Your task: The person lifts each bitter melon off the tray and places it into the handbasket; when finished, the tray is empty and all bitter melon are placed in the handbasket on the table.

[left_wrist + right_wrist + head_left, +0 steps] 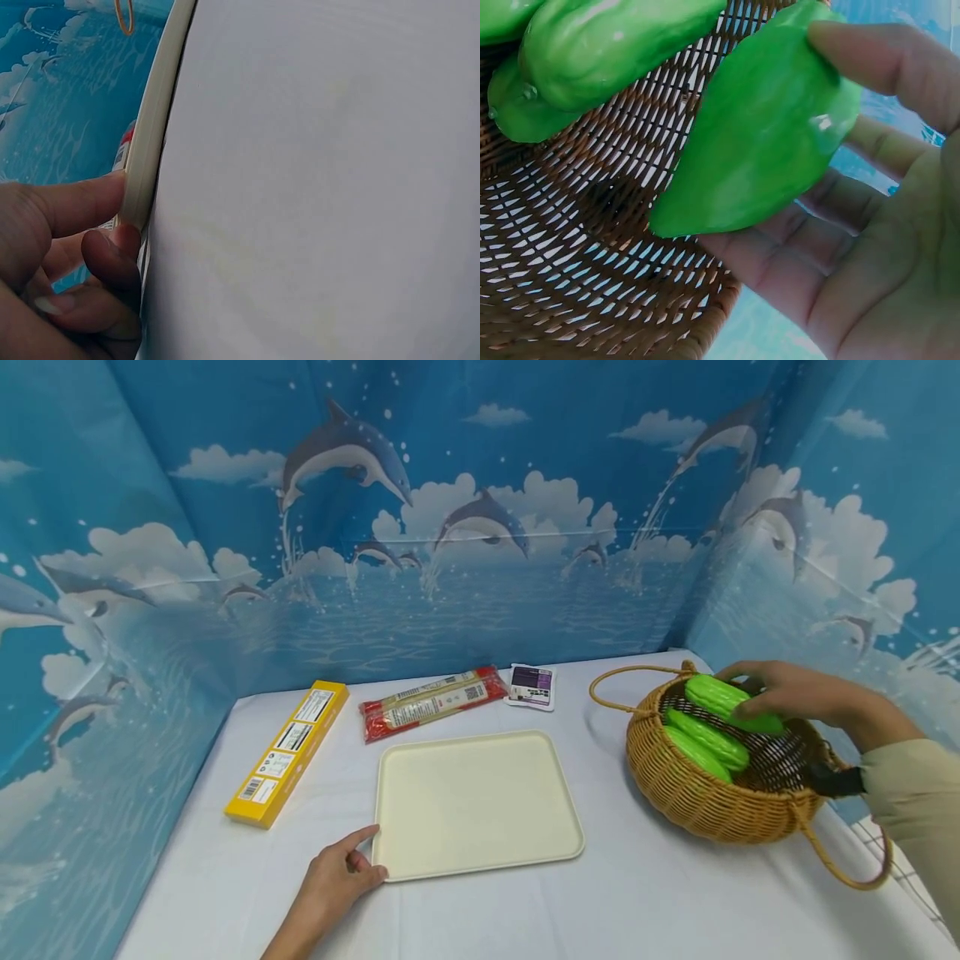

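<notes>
My right hand (780, 693) grips a green toy vegetable (731, 702) just above a wicker basket (720, 802) at the right of the table. In the right wrist view the vegetable (757, 142) lies between thumb and fingers (780, 262), over the basket's weave (570, 255). Two more green vegetables (705, 743) lie inside the basket. My left hand (341, 872) rests at the near left corner of a cream tray (480, 802), thumb on its rim (146, 150) and fingers curled below the edge.
A yellow box (288, 752), a red packet (435, 700) and a small purple-and-white pouch (532, 685) lie behind the tray on the white table. Blue dolphin-print walls close in the back and both sides. The basket's handles (855, 860) hang outward.
</notes>
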